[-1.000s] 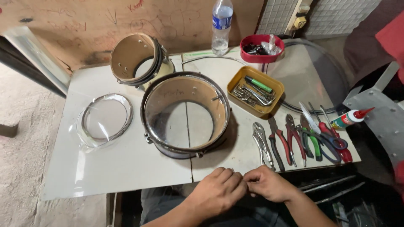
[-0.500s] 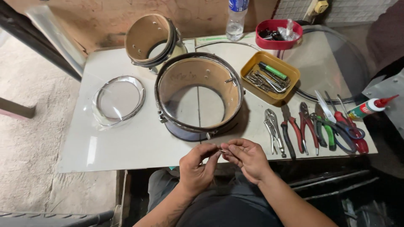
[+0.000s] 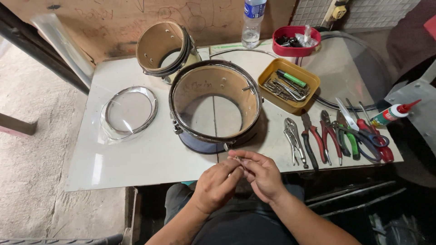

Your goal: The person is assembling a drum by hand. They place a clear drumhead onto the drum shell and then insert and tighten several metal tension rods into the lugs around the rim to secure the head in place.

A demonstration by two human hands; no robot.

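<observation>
My left hand [image 3: 217, 186] and right hand [image 3: 261, 174] meet fingertip to fingertip at the desk [image 3: 136, 159] edge, pinching a small metal part [image 3: 237, 159] between them. Its axis is too small to tell. The large drum shell [image 3: 215, 105] stands directly ahead, opening upward.

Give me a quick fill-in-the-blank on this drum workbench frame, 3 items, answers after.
1. Both hands, the left hand and the right hand, pinch a small metal part just in front of the large ____.
2. The green marker lies in the ____ tray.
3. The locking pliers lie at the ____ end of the tool row.

Answers: drum shell; yellow; left
</observation>
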